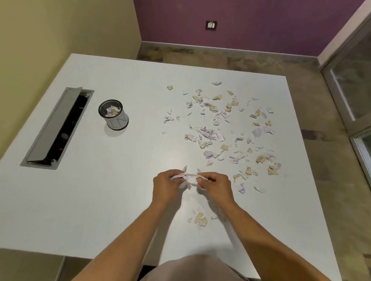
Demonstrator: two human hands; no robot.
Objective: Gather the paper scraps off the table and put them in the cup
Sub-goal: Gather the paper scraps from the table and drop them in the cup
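item: wad of scraps, pinched between my left hand and right hand, long axis running hand to hand. cup: far-left of wad, left hand nearer. loose scraps: right of cup.

Cup stands left of scraps, perhaps holding some.

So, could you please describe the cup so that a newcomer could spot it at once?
On the white table, look left, beside the long open cable hatch. The cup stands upright there, apart from the scattered paper scraps: a small black-rimmed cylinder already holding a few scraps.
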